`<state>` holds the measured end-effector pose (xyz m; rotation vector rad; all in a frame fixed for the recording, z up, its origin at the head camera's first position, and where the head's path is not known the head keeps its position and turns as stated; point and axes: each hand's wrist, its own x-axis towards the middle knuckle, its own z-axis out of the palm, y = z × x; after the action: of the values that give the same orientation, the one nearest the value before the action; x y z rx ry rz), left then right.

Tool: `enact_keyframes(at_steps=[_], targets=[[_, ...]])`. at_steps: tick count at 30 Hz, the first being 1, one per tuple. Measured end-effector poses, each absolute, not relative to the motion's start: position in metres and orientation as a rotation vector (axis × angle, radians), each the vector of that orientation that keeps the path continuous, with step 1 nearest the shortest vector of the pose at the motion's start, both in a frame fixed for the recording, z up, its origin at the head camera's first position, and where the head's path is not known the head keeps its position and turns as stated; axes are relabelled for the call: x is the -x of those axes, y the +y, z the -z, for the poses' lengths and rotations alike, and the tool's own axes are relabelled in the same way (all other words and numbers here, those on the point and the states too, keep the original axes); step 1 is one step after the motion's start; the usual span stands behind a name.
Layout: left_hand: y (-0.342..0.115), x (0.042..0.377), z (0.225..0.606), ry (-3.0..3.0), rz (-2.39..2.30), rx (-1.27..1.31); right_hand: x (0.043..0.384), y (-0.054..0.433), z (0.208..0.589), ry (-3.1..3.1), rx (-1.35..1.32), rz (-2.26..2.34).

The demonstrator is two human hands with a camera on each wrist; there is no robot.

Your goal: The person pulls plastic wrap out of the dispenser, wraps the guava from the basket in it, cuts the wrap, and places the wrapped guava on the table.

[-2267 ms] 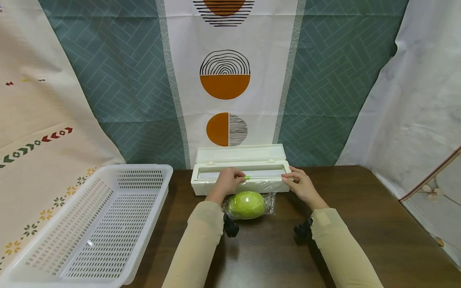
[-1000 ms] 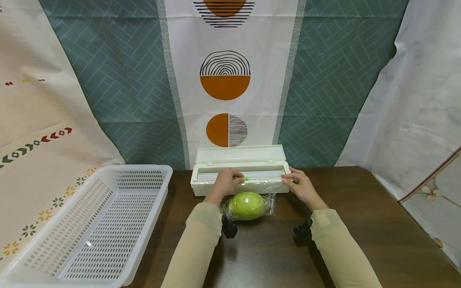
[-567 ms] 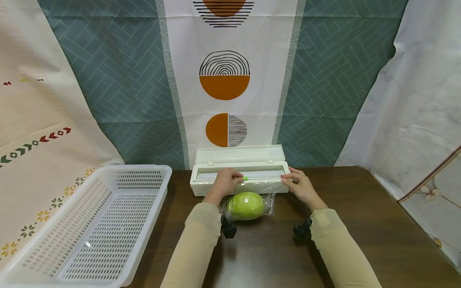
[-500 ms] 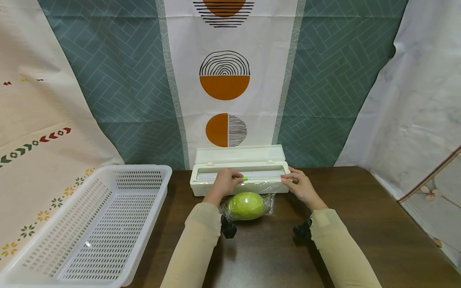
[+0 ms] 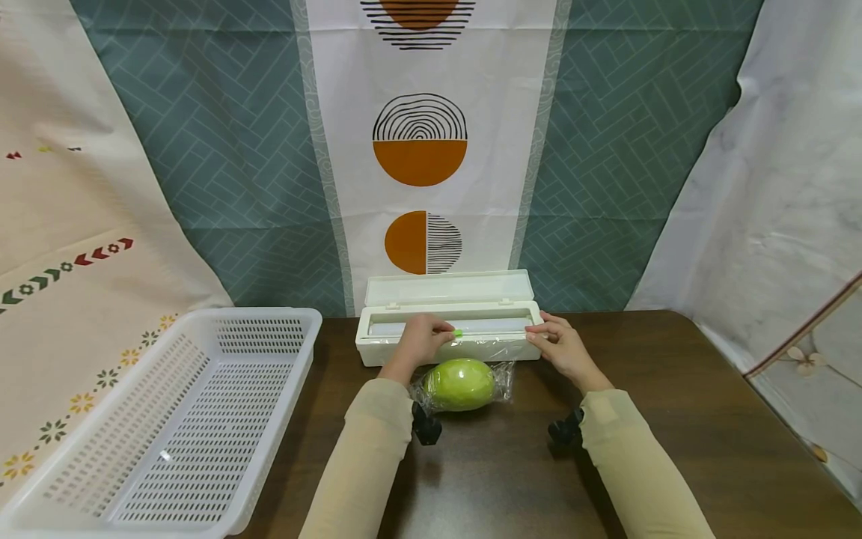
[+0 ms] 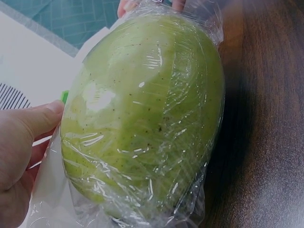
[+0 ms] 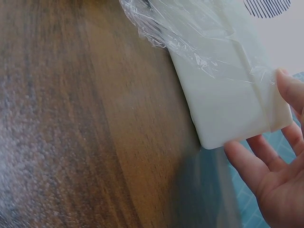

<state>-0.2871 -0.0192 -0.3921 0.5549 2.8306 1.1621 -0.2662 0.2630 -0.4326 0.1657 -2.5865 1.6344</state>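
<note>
A white cling film dispenser box (image 5: 491,349) stands at the back of the table, its lid (image 5: 447,287) raised and a pale roll (image 5: 494,326) inside. My left hand (image 5: 419,344) reaches over its front edge and pinches the small green slide cutter (image 5: 459,333) near the middle. At the box's right end my right hand (image 5: 567,350) grips the corner, fingers spread around it in the right wrist view. Close in front lies a green melon (image 5: 460,385) wrapped in clear cling film (image 5: 503,379). In the left wrist view this melon fills the middle and hides most of the box.
To the left stands a white perforated plastic basket (image 5: 311,329). The dark wooden table (image 5: 498,479) stretches in front of the melon and to the right. A patterned curtain (image 5: 269,150) hangs directly behind the box.
</note>
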Motion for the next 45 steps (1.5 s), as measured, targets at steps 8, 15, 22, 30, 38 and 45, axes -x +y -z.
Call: enact_keyframes(at_steps=[8,15,22,30,38,45], targets=[[-0.0204,0.2884,0.3929,2.842,-1.144,-0.582,0.2680,0.2637,0.4334,-2.579,-0.178,-1.637],[-0.0215,0.2870,0.3926,2.849,-1.158,-0.597,0.2673,0.2638,0.4343,-2.585,-0.163,-1.632],[-0.0233,0.2858,0.3932,2.847,-1.191,-0.613,0.2663,0.2629,0.4333,-2.592,-0.160,-1.642],[-0.0243,0.2867,0.3937,2.822,-1.242,-0.579,0.2644,0.2625,0.4305,-2.587,-0.165,-1.663],[-0.0228,0.2877,0.3954,2.739,-1.343,-0.515,0.2651,0.2624,0.4324,-2.578,-0.153,-1.687],[-0.0191,0.2860,0.3928,2.717,-1.347,-0.505,0.2669,0.2625,0.4348,-2.564,-0.155,-1.673]])
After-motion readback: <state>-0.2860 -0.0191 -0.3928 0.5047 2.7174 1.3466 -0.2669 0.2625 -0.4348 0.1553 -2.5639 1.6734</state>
